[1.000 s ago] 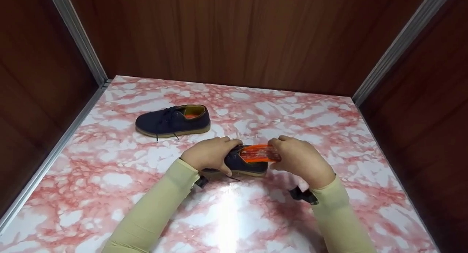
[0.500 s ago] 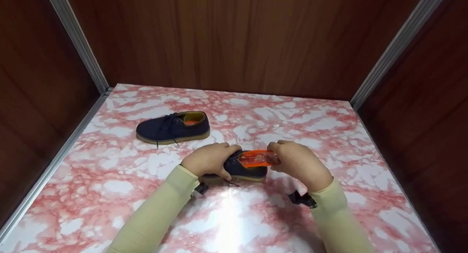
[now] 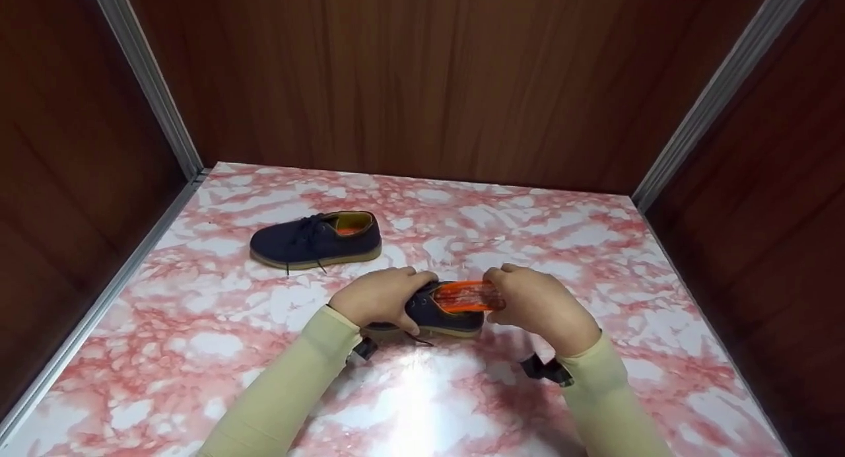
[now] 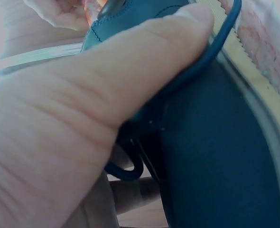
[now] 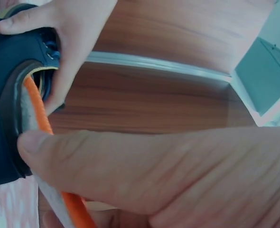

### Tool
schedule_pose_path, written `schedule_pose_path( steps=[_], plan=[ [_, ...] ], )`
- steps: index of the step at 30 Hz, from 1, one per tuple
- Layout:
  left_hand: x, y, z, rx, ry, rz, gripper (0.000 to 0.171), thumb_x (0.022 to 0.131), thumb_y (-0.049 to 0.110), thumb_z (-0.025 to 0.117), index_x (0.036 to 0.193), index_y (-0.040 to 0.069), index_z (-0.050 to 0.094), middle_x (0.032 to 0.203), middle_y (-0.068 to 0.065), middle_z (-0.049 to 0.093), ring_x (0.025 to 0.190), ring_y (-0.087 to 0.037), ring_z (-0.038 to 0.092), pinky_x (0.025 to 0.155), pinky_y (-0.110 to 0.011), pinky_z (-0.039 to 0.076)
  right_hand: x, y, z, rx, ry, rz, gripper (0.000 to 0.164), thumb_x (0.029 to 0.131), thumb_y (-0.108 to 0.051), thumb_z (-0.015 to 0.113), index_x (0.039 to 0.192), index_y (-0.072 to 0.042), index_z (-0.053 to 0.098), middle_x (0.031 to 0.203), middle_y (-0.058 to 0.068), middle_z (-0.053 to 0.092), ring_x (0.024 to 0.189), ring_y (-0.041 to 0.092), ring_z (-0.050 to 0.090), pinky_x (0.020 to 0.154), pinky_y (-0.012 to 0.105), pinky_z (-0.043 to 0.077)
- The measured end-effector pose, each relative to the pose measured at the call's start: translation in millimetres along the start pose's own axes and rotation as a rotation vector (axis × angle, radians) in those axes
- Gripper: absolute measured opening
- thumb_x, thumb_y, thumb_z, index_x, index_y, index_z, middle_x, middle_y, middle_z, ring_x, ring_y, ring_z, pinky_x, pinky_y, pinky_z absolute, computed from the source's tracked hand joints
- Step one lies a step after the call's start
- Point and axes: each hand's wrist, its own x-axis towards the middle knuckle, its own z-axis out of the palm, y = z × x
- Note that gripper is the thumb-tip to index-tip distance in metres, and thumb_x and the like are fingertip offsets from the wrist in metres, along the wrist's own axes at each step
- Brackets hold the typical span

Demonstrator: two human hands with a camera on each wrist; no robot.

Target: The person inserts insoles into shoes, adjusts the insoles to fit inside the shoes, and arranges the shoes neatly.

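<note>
Spanning the scene, the pink-and-white marbled tabletop (image 3: 198, 312) carried a second navy canvas lace-up shoe (image 3: 317, 239) far left. Near centre sat the navy shoe with tan sole (image 3: 442, 315), its toe gripped by the left hand (image 3: 379, 297). The right hand (image 3: 538, 305) pinched the orange foam insole (image 3: 465, 295) at its opening; best fed flat, heel steadied.

Both my arms wear long, snug sleeves of pale yellow-beige cloth, ending at the wrists. My left hand (image 3: 381, 297) and right hand (image 3: 541, 305) are bare. Under each wrist sits a small black mount, strapped on; the right one shows clearer.
</note>
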Motion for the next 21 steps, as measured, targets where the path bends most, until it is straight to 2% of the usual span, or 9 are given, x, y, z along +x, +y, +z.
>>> schedule_pose_path(
  steps=[6, 13, 21],
  plan=[
    [1.5, 0.8, -0.3, 0.012, -0.003, -0.001, 0.093, 0.084, 0.053, 0.094, 0.162, 0.023, 0.051, 0.143, -0.008, 0.071, 0.125, -0.028, 0.071, 0.108, -0.050, 0.058, -4.7, 2.7, -6.3, -0.001, 0.009, 0.007, 0.042, 0.082, -0.019, 0.097, 0.116, -0.009, 0.074, 0.102, 0.005, 0.074, 0.085, 0.020, 0.070, 0.080, 0.046, 0.060],
    [3.2, 1.3, 2.9, 0.018, 0.019, 0.011, 0.089, 0.084, 0.050, 0.095, 0.158, 0.021, 0.055, 0.138, -0.007, 0.072, 0.122, -0.027, 0.073, 0.107, -0.048, 0.058, -6.6, 2.8, -4.6, -0.010, 0.054, -0.040, 0.037, 0.082, -0.014, 0.096, 0.110, -0.011, 0.072, 0.094, 0.004, 0.071, 0.078, 0.019, 0.067, 0.072, 0.044, 0.058],
    [3.2, 1.7, 2.7, 0.009, 0.016, 0.018, 0.087, 0.085, 0.048, 0.094, 0.158, 0.020, 0.055, 0.137, -0.008, 0.073, 0.121, -0.028, 0.073, 0.107, -0.049, 0.058, -5.0, 2.4, -2.3, 0.009, 0.053, -0.051, 0.032, 0.085, -0.013, 0.094, 0.110, -0.012, 0.072, 0.095, 0.003, 0.071, 0.078, 0.017, 0.066, 0.075, 0.042, 0.060]
  ],
)
